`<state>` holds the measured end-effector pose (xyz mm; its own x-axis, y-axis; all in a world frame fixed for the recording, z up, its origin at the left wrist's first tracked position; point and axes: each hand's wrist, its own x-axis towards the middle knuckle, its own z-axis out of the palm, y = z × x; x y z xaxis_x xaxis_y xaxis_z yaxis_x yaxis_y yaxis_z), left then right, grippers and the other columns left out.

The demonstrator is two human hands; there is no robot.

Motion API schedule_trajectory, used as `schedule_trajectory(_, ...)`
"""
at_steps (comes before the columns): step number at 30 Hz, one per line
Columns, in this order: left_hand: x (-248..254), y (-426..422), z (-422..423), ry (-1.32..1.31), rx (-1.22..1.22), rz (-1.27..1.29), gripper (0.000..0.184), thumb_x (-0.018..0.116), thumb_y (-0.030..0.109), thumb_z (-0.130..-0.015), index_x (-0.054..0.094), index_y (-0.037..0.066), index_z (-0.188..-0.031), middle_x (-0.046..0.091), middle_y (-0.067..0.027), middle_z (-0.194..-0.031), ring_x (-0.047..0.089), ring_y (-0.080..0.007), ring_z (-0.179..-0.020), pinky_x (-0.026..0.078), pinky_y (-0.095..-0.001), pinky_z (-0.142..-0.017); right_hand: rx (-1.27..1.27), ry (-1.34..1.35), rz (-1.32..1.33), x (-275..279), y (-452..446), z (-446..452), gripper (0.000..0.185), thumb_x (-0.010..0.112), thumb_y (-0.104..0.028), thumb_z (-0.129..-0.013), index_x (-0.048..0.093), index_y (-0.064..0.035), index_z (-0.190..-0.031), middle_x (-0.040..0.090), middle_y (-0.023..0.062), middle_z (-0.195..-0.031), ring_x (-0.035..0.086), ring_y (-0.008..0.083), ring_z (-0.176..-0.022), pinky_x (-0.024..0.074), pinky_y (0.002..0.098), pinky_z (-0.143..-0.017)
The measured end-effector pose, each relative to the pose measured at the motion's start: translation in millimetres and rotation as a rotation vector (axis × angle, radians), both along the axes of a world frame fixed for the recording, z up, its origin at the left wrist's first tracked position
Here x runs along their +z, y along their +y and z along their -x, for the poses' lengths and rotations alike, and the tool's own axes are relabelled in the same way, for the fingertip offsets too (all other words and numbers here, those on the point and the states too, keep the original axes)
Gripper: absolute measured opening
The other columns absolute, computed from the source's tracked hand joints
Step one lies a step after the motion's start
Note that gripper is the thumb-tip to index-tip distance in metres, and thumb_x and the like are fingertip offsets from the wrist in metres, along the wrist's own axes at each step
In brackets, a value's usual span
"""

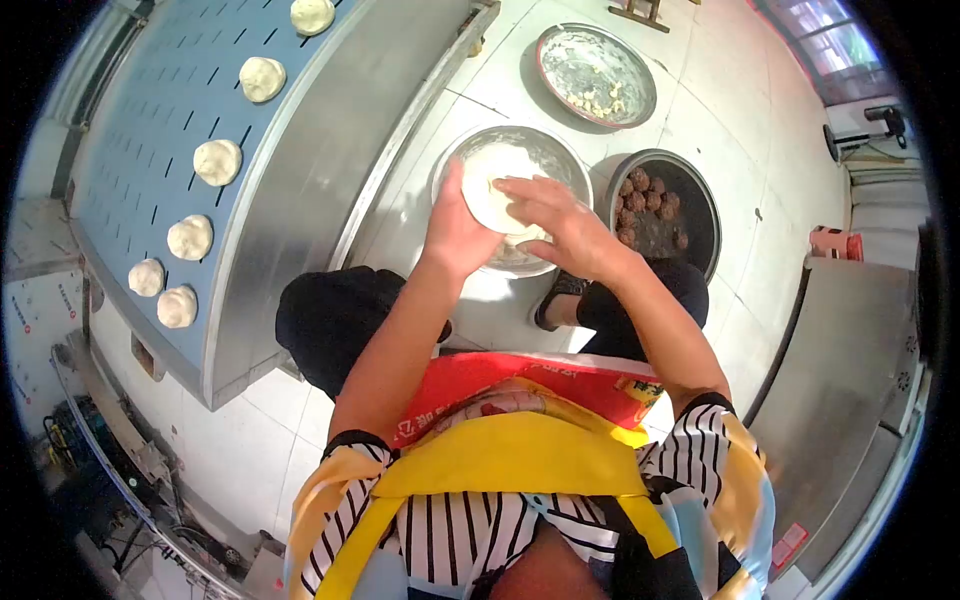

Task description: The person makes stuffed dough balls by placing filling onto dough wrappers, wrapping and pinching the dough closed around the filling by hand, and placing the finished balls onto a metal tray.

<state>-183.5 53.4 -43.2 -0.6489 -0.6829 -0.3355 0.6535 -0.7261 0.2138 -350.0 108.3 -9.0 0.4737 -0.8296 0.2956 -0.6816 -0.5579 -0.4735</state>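
Observation:
A round, flattened piece of white dough [484, 200] is held over a metal bowl [575, 165] on the floor. My left hand [458, 228] grips the dough along its left side, the thumb at the rim. Across the dough's upper face lie the fingers of my right hand [570, 225], stretched and slightly apart, with the thumb spread lower down. More pale dough shows in the bowl beneath, partly hidden by my hands. A dark pan [665, 235] to the right contains several brown balls [640, 180] of filling.
Several dough pieces [217, 162] rest on a blue slotted conveyor belt [150, 130] at the left, edged by a steel side panel [310, 140]. Farther forward, a floury basin [590, 60] with scraps sits on the tiled floor. A steel cabinet [850, 370] stands on the right.

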Motion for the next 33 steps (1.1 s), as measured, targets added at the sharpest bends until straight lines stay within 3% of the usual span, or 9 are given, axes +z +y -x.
schedule_trajectory(8, 7.6, 41.8, 10.7, -0.100, 0.021, 0.187, 0.055, 0.029, 0.044, -0.100, 0.033, 0.005, -0.139, 0.043, -0.0096, -0.139, 0.041, -0.0245, -0.128, 0.030, -0.0405, -0.108, -0.546, -0.359, -0.110, -4.1, 24.2, -27.0, 0.036, 0.073, -0.019, -0.077, 0.058, -0.0003, -0.105, 0.059, 0.0068, -0.086, 0.058, 0.0155, -0.074, 0.0457, 0.0301, -0.060)
schedule_trajectory(12, 9.7, 46.5, 1.7, -0.054, 0.037, 0.102, 0.056, 0.030, 0.044, -0.100, 0.033, 0.005, -0.139, 0.041, -0.0112, -0.140, 0.039, -0.0249, -0.130, 0.028, -0.0407, -0.110, -0.560, -1.138, -0.539, -26.9, 21.3, -2.0, 0.028, 0.066, -0.010, -0.082, 0.058, 0.0040, -0.105, 0.062, 0.0051, -0.072, 0.058, 0.0140, -0.061, 0.0484, 0.0273, -0.055)
schedule_trajectory(15, 8.1, 47.1, -6.0, -0.008, 0.083, 0.064, 0.056, 0.032, 0.045, -0.099, 0.035, 0.005, -0.138, 0.043, -0.0115, -0.139, 0.040, -0.0247, -0.129, 0.030, -0.0420, -0.109, -0.751, -0.890, -0.485, -31.6, 16.3, 26.4, 0.035, 0.066, -0.012, -0.082, 0.058, 0.0035, -0.113, 0.064, 0.0087, -0.083, 0.061, 0.0166, -0.072, 0.0507, 0.0300, -0.064)
schedule_trajectory(16, 3.7, 47.7, -7.6, -0.192, 0.069, 0.240, 0.055, 0.032, 0.044, -0.099, 0.036, 0.005, -0.138, 0.043, -0.0116, -0.139, 0.041, -0.0249, -0.128, 0.030, -0.0414, -0.108, -0.715, -0.337, -0.122, -44.9, 15.0, 36.5, 0.042, 0.067, -0.017, -0.083, 0.056, 0.0028, -0.118, 0.064, 0.0127, -0.097, 0.061, 0.0204, -0.088, 0.0499, 0.0330, -0.077)
schedule_trajectory(21, 31.2, 51.1, 16.6, -0.990, -0.108, 0.674, 0.048, 0.040, 0.033, -0.099, 0.041, 0.001, -0.134, 0.046, -0.0128, -0.137, 0.042, -0.0260, -0.127, 0.029, -0.0372, -0.108, -0.508, -1.231, -0.705, -31.1, 28.2, 28.4, 0.046, 0.061, -0.024, -0.089, 0.050, 0.0000, -0.126, 0.057, 0.0120, -0.118, 0.057, 0.0214, -0.104, 0.0451, 0.0330, -0.090)
schedule_trajectory(23, 8.3, 60.9, 40.4, -1.267, 0.206, 1.654, 0.045, 0.056, 0.025, -0.090, 0.051, 0.000, -0.127, 0.044, -0.0199, -0.136, 0.040, -0.0232, -0.129, 0.032, -0.0373, -0.105, -0.259, -1.718, -0.836, -25.0, 35.4, 8.6, 0.047, 0.057, -0.023, -0.092, 0.045, -0.0008, -0.130, 0.055, 0.0119, -0.121, 0.057, 0.0207, -0.105, 0.0453, 0.0330, -0.091)
schedule_trajectory(25, 26.7, 60.2, 39.8, -1.252, -0.049, 1.772, 0.049, 0.058, 0.026, -0.089, 0.049, -0.001, -0.128, 0.042, -0.0196, -0.139, 0.036, -0.0258, -0.133, 0.025, -0.0417, -0.110, -0.450, -1.695, -0.800, -2.6, 34.1, 11.2, 0.048, 0.054, -0.022, -0.094, 0.039, 0.0023, -0.132, 0.053, 0.0160, -0.124, 0.057, 0.0222, -0.109, 0.0479, 0.0357, -0.093)
schedule_trajectory(31, 15.7, 27.7, 33.6, -0.063, 0.030, 0.238, 0.099, 0.023, 0.078, -0.082, 0.028, -0.001, -0.141, 0.034, -0.0157, -0.146, 0.032, -0.0297, -0.134, 0.019, -0.0435, -0.112, -0.511, -1.781, -0.661, 19.7, 26.6, 33.2, 0.044, 0.058, -0.021, -0.092, 0.048, 0.0072, -0.124, 0.061, 0.0166, -0.112, 0.061, 0.0257, -0.105, 0.0517, 0.0375, -0.089)
schedule_trajectory(33, -2.1, 31.2, 51.1, 0.542, -0.048, 0.273, 0.103, 0.027, 0.080, -0.079, 0.021, 0.001, -0.145, 0.029, -0.0145, -0.149, 0.025, -0.0300, -0.138, 0.015, -0.0472, -0.114, -0.596, -1.049, -0.669, 25.1, 20.1, 38.9, 0.049, 0.066, -0.026, -0.087, 0.052, 0.0014, -0.125, 0.064, 0.0138, -0.108, 0.062, 0.0273, -0.103, 0.0511, 0.0372, -0.088)
